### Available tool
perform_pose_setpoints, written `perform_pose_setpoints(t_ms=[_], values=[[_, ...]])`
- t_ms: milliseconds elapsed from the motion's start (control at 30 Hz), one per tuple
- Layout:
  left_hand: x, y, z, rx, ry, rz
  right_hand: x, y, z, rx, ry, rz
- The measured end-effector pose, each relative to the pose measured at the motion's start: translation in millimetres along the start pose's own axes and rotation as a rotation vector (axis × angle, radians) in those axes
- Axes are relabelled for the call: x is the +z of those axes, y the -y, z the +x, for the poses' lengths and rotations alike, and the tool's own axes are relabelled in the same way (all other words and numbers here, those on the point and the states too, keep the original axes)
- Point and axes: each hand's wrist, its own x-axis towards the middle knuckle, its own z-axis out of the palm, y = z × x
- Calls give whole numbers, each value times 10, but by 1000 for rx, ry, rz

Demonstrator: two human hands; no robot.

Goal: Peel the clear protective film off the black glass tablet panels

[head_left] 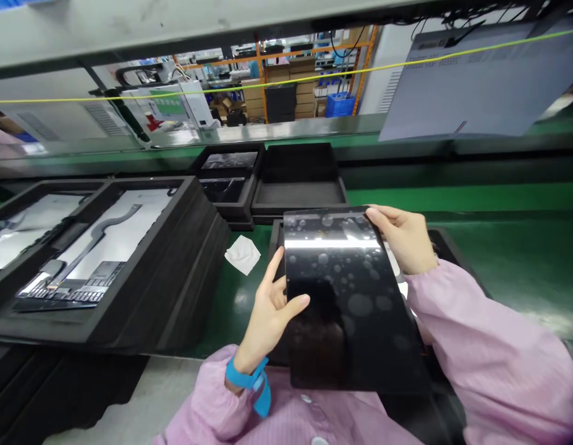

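Note:
A black glass display panel [346, 309] is held up in front of my chest, tilted, with bubbles under its film and a bright strip of reflected light across its upper part. My left hand [270, 303] grips its left edge, thumb on the front face and the other fingers partly behind it. At the top right corner, my right hand [404, 238] pinches the panel between thumb and fingers. Behind and below the panel is a black foam tray [448, 247], mostly hidden, with some pale parts showing.
To the left stand stacked black foam trays [175, 247] holding a panel with a ribbon cable [101, 232]. A crumpled white wipe [243, 254] lies on the green bench [513, 259]. Two more foam trays [298, 194] sit at the back. A yellow cord [314, 79] crosses above.

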Motion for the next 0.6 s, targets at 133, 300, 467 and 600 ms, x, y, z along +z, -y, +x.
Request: perform_pose_setpoints(t_ms=[133,300,467,600], values=[[188,0,-13,41,-49,-52,-39,79,-107,-226,-235,-95],[290,-122,-67,21,-44,-131,-176,412,-275,-304,6,304],[357,-328,-105,-14,-40,-200,-386,582,-238,-289,232,436],[366,-433,-125,-9,-43,-241,-520,451,-198,-417,274,-14]])
